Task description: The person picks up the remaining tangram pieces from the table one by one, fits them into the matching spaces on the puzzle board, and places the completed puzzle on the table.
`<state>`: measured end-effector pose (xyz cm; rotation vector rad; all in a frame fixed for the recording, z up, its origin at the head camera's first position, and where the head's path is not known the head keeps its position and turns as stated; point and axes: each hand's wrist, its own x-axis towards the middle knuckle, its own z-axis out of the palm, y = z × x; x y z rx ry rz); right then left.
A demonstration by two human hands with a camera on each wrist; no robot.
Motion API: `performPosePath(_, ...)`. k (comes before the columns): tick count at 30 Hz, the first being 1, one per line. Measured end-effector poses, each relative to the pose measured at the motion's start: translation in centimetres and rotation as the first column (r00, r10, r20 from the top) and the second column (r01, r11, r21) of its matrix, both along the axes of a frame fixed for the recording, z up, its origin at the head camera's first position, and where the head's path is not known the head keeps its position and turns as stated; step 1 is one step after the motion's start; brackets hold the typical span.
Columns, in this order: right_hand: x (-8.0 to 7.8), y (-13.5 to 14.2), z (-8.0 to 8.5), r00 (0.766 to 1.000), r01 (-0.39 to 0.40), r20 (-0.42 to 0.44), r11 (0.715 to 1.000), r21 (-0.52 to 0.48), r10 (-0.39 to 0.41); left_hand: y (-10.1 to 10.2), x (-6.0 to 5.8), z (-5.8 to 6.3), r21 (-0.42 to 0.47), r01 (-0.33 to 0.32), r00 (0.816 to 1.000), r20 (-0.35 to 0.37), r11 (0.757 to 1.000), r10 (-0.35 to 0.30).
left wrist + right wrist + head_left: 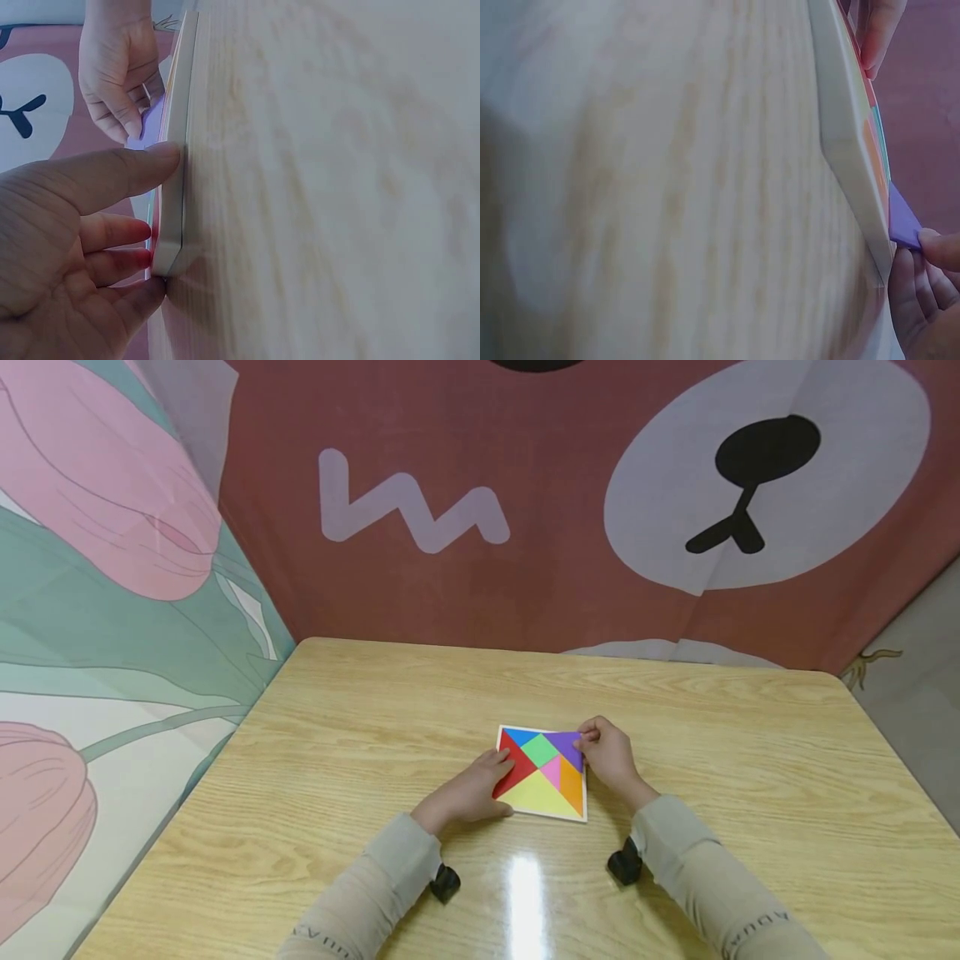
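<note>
A square tangram board (pixel 540 817) with a white rim lies on the table, its coloured pieces filling the frame. My left hand (pixel 474 787) grips its left side, thumb at the near edge and fingertips over the red triangle (pixel 512 766). At the far right corner my right hand (pixel 611 756) pinches the purple triangle (pixel 564 747) between thumb and fingers. In the right wrist view that purple triangle (pixel 904 219) stands tilted up, its outer corner raised above the rim. The yellow triangle (pixel 542 797), green square (pixel 539 750) and orange parallelogram (pixel 572 787) lie flat in the board.
The wood-grain table (pixel 300 793) stretches out on all sides of the board. Behind it hangs a brown cloth (pixel 540 585) with a cartoon face, and a flowered cloth (pixel 112 610) is at the left. Black wrist cameras (pixel 625 862) hang under both sleeves.
</note>
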<state>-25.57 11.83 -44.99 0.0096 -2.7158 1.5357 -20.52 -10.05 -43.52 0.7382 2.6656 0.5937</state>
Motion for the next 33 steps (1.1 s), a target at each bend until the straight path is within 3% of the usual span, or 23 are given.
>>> performPosePath(16, -0.25, 0.16, -0.04, 0.998, -0.014, 0.059, 0.998, 0.061, 0.011, -0.06, -0.04, -0.02, -0.007, -0.009, 1.0, 0.025, 1.0, 0.01)
performPosePath(24, -0.49, 0.4, -0.17, 0.99, -0.004, 0.143, 1.0, 0.013, 0.003, -0.05, 0.03, 0.14, -0.003, 0.0, 1.0, 0.015, 1.0, 0.001)
performPosePath(33, -0.74, 0.41, -0.28, 0.985, -0.002, 0.172, 1.0, 0.005, 0.001, -0.12, -0.09, -0.08, 0.011, -0.005, 1.0, 0.019, 1.0, 0.005)
